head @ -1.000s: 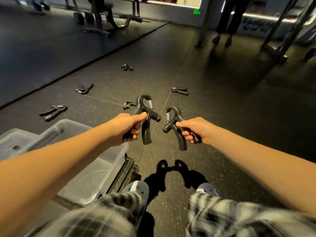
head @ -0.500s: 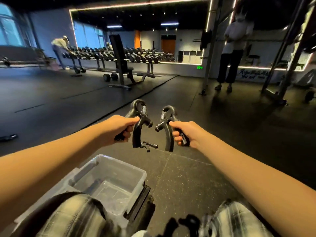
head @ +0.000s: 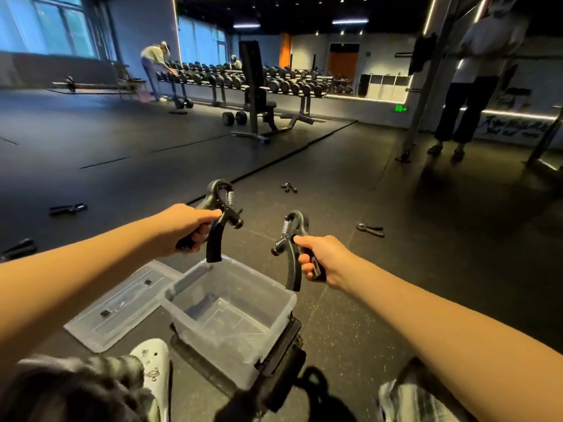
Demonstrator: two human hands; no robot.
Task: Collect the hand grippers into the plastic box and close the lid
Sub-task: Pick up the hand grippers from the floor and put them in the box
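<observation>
Fingers (head: 210,214) of the left hand (head: 185,229) curl tight round one handle of a black hand gripper with a steel spring (head: 214,239), and its free handle hangs over the far edge of the clear plastic box (head: 286,303). The right hand (head: 323,258) wraps the outer handle of a second black spring gripper (head: 285,242), held in the air beside the box's far right corner. The box sits open on the dark rubber floor (head: 411,269), with its clear flat lid (head: 122,306) lying alongside to the left. More loose black grippers (head: 370,229) lie scattered on the floor beyond.
</observation>
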